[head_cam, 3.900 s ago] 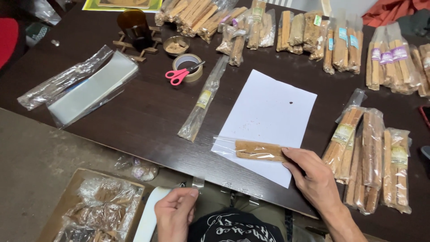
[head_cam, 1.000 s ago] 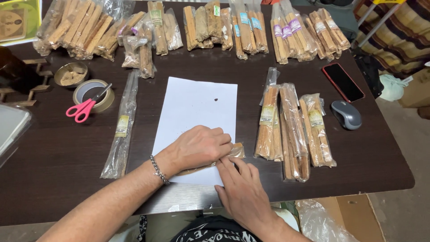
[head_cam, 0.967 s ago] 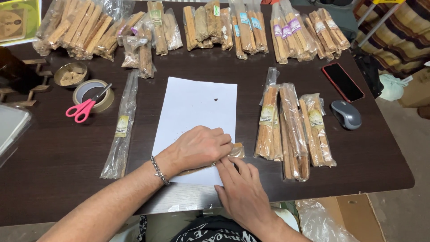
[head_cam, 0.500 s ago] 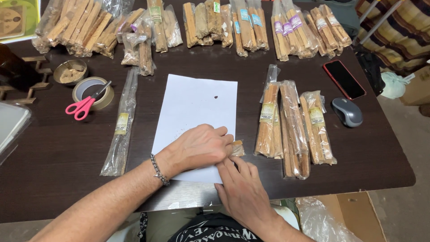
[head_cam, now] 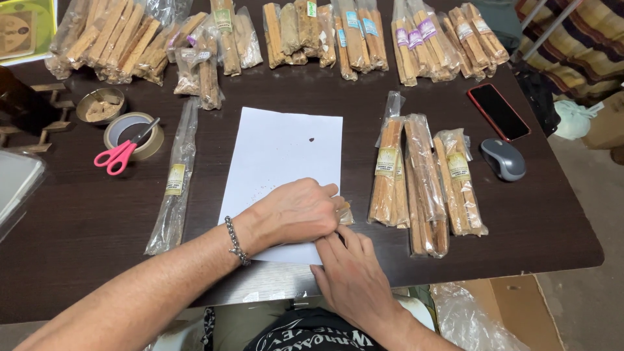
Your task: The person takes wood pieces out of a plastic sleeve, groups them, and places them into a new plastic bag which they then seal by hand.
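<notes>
Cellophane-wrapped stick packet (head_cam: 343, 213) at lower centre, pressed flat under my left hand (head_cam: 296, 211) and pinched by right hand (head_cam: 354, 276), could, I judge, slide off the white paper sheet (head_cam: 286, 156).

Small clear packet (head_cam: 345, 213) mostly under left hand (head_cam: 296, 214)

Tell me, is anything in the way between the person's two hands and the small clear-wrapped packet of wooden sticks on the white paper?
Nothing visible. The left hand lies flat over the small clear-wrapped packet of wooden sticks, whose end peeks out, and the right hand touches it from below, on the white paper sheet.
</notes>
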